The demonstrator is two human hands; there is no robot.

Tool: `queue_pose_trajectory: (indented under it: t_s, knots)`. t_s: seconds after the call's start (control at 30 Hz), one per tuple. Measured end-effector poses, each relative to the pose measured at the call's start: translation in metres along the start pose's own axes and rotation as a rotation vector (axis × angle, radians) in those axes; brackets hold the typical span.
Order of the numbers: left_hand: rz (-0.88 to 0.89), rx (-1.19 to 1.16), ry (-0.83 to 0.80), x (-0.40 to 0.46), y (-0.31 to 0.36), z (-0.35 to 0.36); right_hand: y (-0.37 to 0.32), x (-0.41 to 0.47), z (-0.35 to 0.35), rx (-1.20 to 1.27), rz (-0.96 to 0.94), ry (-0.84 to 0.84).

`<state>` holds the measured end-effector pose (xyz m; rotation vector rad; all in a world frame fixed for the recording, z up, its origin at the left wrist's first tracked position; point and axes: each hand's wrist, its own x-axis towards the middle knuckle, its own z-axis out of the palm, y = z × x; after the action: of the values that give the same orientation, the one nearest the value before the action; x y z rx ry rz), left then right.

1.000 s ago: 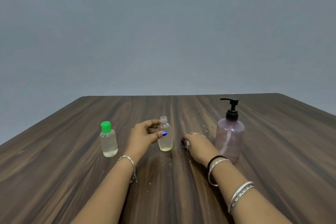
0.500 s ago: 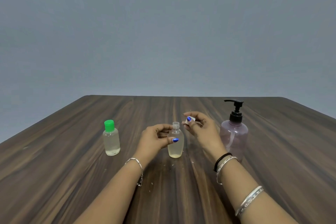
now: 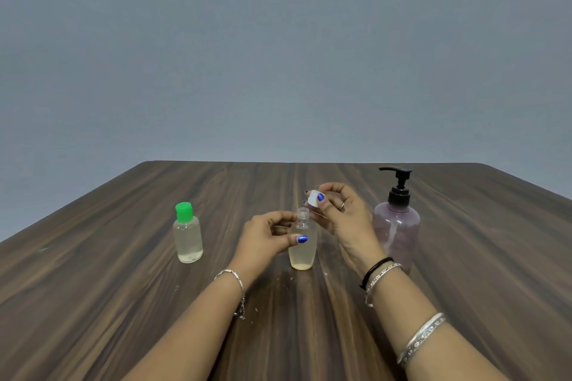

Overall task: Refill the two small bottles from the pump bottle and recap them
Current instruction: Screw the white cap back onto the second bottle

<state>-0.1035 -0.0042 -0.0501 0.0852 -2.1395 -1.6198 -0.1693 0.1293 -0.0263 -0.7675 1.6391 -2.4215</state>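
1. A dark wood-grain table (image 3: 123, 272) is seen below a plain grey wall (image 3: 278, 56); pale specks are scattered on the surface near the middle.
2. Far left: a small clear bottle with a green cap (image 3: 188, 233) is stood upright on the table, capped, with pale liquid seen in the body. It is untouched and set well apart from both hands.
3. Left of centre: the left hand (image 3: 266, 238) is curled round the uncapped small bottle (image 3: 302, 241). The thumb, with a blue-painted nail, is pressed across the front of the body; the fingers are wrapped behind near the shoulder. A thin chain bracelet (image 3: 235, 281) is worn at the wrist.
4. Centre: the uncapped small bottle is stood upright on the table, neck open, with yellowish liquid filling much of it.
5. Right of centre: the right hand (image 3: 340, 213) is raised just above and to the right of the open neck. A small white cap (image 3: 313, 198) is pinched between thumb and fingertips, tilted, not on the neck. A black band and silver bangles (image 3: 380, 275) are worn on this arm.
6. Far right: a translucent purple pump bottle (image 3: 397, 226) with a black pump head is stood upright just behind the right wrist, nozzle pointed left. Whether it is touched by the wrist cannot be told.
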Motion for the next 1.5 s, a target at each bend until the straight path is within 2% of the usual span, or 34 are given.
queue_pose_trajectory:
  t_s: [0.3, 0.5, 0.63, 0.7, 0.83, 0.97, 1.33, 1.5]
  knots:
    - [-0.002, -0.033, 0.016, 0.001, 0.0, -0.004, -0.003, -0.001, -0.003, -0.147, -0.015, 0.021]
    - [0.002, -0.012, 0.01, 0.001, 0.0, -0.004, -0.004, -0.001, -0.002, -0.022, 0.036, 0.015]
    - [0.002, -0.036, 0.001, 0.001, 0.0, -0.003, -0.005, -0.001, -0.003, -0.024, 0.033, -0.002]
    - [0.006, -0.033, -0.004, 0.0, 0.0, -0.003, -0.006, 0.0, -0.005, -0.147, -0.038, 0.003]
    - [0.014, -0.026, -0.02, 0.0, -0.001, -0.002, -0.011, 0.001, -0.008, -0.676, -0.262, -0.056]
    - [0.025, -0.022, -0.017, 0.001, -0.002, -0.002, -0.014, 0.0, -0.007, -0.89, -0.349, -0.155]
    - [0.047, 0.048, -0.023, 0.004, -0.007, -0.001, -0.021, -0.003, -0.002, -1.054, -0.325, -0.276]
    - [0.058, 0.076, -0.021, 0.005, -0.007, -0.002, -0.022, -0.003, 0.0, -1.094, -0.318, -0.215]
